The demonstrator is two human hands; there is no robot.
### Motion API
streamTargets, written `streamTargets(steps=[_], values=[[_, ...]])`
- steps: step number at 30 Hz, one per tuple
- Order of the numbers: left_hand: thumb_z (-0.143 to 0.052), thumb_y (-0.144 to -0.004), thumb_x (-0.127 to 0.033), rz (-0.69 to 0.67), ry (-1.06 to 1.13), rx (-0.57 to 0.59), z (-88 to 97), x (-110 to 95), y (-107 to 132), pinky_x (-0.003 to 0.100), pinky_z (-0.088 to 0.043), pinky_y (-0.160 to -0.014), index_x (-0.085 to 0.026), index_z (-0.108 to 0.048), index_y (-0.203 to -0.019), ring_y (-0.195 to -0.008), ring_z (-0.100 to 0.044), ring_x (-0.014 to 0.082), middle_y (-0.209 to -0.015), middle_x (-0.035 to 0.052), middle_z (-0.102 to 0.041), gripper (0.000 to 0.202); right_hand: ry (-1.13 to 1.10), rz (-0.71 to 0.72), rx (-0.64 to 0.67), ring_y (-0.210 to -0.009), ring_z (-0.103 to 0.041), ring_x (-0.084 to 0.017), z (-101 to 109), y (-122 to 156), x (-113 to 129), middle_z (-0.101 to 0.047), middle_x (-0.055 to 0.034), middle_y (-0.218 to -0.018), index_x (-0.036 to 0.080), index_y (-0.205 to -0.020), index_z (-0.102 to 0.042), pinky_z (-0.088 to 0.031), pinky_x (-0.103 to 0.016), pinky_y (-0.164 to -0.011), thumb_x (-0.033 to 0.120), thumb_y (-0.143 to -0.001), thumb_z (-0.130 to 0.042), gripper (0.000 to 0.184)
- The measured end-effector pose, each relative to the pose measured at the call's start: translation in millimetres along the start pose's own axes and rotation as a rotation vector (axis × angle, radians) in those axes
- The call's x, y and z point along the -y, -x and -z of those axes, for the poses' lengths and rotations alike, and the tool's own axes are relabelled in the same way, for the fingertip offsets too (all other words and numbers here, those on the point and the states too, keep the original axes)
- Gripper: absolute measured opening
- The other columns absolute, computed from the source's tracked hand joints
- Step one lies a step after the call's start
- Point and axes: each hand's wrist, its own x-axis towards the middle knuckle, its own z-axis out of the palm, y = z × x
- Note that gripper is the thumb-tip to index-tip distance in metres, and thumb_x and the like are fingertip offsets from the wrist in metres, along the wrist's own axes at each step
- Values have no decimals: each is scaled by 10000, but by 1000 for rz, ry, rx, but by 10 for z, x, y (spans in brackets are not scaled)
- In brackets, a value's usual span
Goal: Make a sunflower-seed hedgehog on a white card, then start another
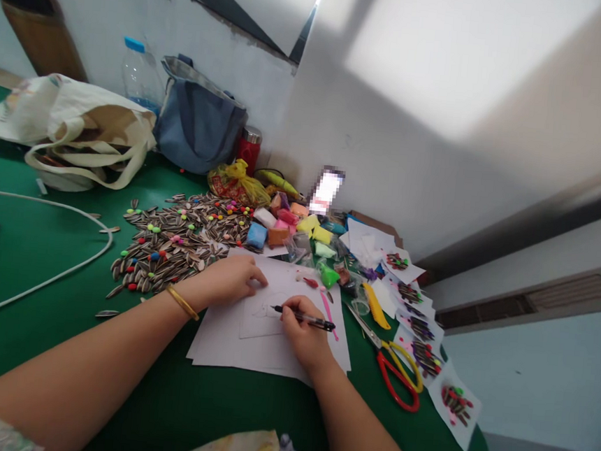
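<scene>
Between the thumb and fingers of my right hand [304,332] is a black pen [318,321]. Its tip meets a small white paper [257,330] that bears faint, thin line marks. That paper lies on a stack of larger white sheets [208,347]. My left hand [233,278] rests on the upper left of the paper, fingers loosely spread and holding nothing. Just left of it lies a heap of striped sunflower seeds [173,242] mixed with brightly coloured ones. A pink strip [329,312] and a few red bits sit on the sheets' right side.
Red-and-yellow scissors [397,374] and a yellow utility knife [376,306] lie at the right. Beyond them, paper cards with seeds [456,404] line the table edge. Coloured clay packs [278,236], a lit phone [327,189], bags [199,122] and a white cable [65,268] surround the workspace.
</scene>
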Motion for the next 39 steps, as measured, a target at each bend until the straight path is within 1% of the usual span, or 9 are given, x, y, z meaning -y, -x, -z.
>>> streamTargets(steps=[6,11,15,21,35,37,39], values=[[-664,-778,-252,-2,-3,4,11,-12,3,300,-456,-821,-323,-760,-1113,-935,-627,231,-1000,67,-668,356,10,26,27,-654,-573,-154,-37,29,17,-622,8,-702,211,-776,-623,-436,-257,-605,250,-833,-549,102],[-667,-777,-242,-11,-9,-6,12,-10,-1,297,-458,-815,-317,-764,-1111,-913,-628,226,-983,68,-667,355,-21,19,121,-687,-608,-159,-87,49,5,-669,0,-747,220,-820,-664,-467,-256,-626,250,-834,-567,102],[-673,-778,-249,-3,-16,3,19,-13,-1,296,-458,-820,-324,-762,-1111,-925,-629,228,-993,65,-667,353,-47,7,144,-701,-616,-161,-95,53,12,-683,-2,-764,219,-840,-678,-476,-258,-631,242,-837,-576,104],[-666,-780,-255,-3,-15,-4,1,-1,-3,300,-458,-811,-327,-763,-1107,-922,-631,233,-1002,64,-671,349,-25,32,151,-723,-614,-161,-88,49,22,-685,2,-783,227,-847,-686,-472,-255,-648,238,-840,-579,107],[-668,-778,-251,-8,-15,1,11,-5,-5,303,-460,-833,-317,-762,-1117,-936,-631,240,-1010,68,-677,357,-11,6,106,-706,-604,-161,-82,24,36,-671,-2,-762,216,-816,-669,-456,-259,-636,249,-836,-568,107],[-667,-781,-254,-6,-14,1,11,-6,-4,306,-459,-830,-320,-761,-1116,-934,-630,239,-1010,68,-673,355,-28,1,89,-699,-601,-161,-62,22,15,-666,-1,-755,213,-820,-656,-455,-261,-636,262,-841,-563,107],[-663,-782,-257,-1,-15,1,15,-13,1,310,-458,-823,-324,-761,-1113,-929,-629,238,-1001,66,-668,351,-32,-5,44,-680,-589,-160,-26,15,-21,-649,3,-730,211,-810,-635,-447,-263,-629,275,-845,-553,110]])
